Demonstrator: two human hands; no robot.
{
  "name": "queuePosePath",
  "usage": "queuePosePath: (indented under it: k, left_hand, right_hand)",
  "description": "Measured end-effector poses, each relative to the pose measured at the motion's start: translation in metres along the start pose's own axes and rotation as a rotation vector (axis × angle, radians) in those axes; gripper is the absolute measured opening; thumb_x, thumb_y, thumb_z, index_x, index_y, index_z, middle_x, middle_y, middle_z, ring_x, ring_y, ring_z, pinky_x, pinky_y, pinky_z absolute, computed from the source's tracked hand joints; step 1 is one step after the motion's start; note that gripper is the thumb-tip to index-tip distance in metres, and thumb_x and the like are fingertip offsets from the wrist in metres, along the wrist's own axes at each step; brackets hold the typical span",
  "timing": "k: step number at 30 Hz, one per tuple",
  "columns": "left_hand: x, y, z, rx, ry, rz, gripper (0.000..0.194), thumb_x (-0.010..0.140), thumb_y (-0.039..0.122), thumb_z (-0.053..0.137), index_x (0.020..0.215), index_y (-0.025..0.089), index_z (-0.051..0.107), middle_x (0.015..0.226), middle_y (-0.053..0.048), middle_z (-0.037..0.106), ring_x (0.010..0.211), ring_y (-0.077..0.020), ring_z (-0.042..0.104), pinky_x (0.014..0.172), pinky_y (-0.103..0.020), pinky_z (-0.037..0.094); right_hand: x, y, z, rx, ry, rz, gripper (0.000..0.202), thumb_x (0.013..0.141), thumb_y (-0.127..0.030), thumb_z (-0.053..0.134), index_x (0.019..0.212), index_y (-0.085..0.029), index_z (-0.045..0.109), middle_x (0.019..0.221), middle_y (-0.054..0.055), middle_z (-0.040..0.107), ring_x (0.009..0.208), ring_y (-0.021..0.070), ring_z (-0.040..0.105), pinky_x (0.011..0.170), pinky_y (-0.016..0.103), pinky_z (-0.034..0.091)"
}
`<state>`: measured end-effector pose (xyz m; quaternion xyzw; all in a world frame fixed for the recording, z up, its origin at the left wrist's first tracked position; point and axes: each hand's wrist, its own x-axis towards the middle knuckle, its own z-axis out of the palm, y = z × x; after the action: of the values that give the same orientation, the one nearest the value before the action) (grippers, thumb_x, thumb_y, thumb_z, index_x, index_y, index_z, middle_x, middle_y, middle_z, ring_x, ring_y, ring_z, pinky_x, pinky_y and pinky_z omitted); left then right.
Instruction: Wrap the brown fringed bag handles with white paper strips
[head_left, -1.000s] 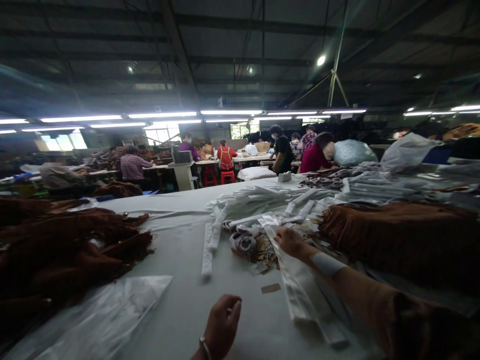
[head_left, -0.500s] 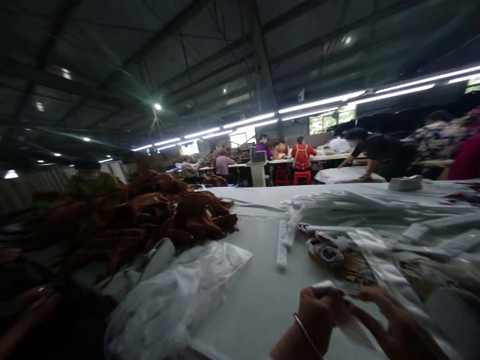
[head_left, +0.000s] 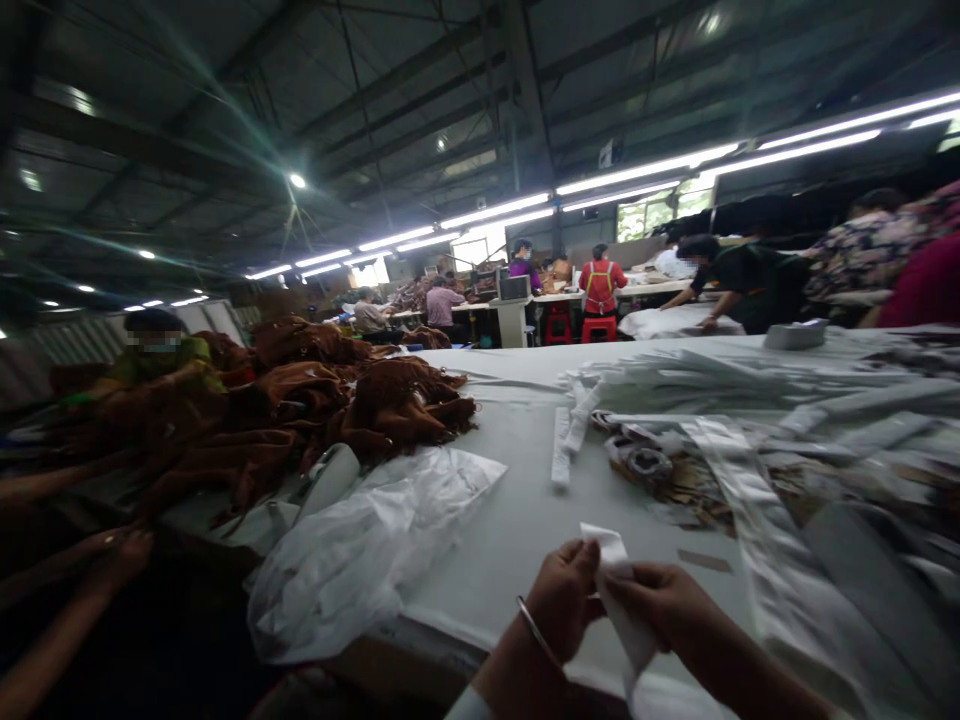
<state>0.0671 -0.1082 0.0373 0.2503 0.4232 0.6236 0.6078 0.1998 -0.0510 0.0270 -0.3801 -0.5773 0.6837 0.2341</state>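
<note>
A white strip (head_left: 619,610) hangs between my two hands above the front of the white table (head_left: 517,480). My left hand (head_left: 559,600), with a thin bangle at its wrist, pinches the strip near its upper end. Close beside it on the right, my right hand (head_left: 664,605) grips the strip with thumb and fingers. The strip's lower end drops toward the bottom edge of the view. A small flat brown piece (head_left: 703,561) lies on the table to the right of my hands.
Clear plastic bags (head_left: 375,550) lie left of my hands, with brown garments (head_left: 390,410) behind. Rolls (head_left: 646,462), long white strips (head_left: 675,385) and scraps cover the right side. Another person's hands (head_left: 124,555) are at the lower left. More people work at tables behind.
The view has tilted down slightly. My hands have moved left and up in the picture and are closer together, and the strip now stands up between them.
</note>
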Motion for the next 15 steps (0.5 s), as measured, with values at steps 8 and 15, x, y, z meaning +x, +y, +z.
queuePosePath:
  k: [8, 15]
  left_hand:
    - [-0.034, -0.006, -0.016, 0.233, 0.004, 0.013, 0.054, 0.058, 0.056, 0.086, 0.081, 0.01, 0.07, 0.072, -0.006, 0.065, 0.063, -0.0135, 0.057, 0.06, -0.025, 0.044]
    - [-0.039, 0.001, -0.027, 0.204, 0.232, 0.103, 0.061, 0.049, 0.065, 0.084, 0.067, 0.011, 0.064, 0.054, 0.0, 0.055, 0.051, -0.0098, 0.047, 0.052, -0.025, 0.038]
  right_hand:
    - [0.006, -0.018, 0.023, 0.168, 0.224, -0.007, 0.055, 0.049, -0.061, 0.084, 0.063, -0.014, 0.059, 0.054, 0.0, 0.054, 0.048, 0.0113, 0.046, 0.045, 0.024, 0.033]
    - [-0.002, -0.006, 0.042, 0.191, -0.074, -0.094, 0.058, 0.064, -0.069, 0.075, 0.075, -0.013, 0.065, 0.064, 0.002, 0.06, 0.055, 0.0135, 0.051, 0.051, 0.025, 0.039]
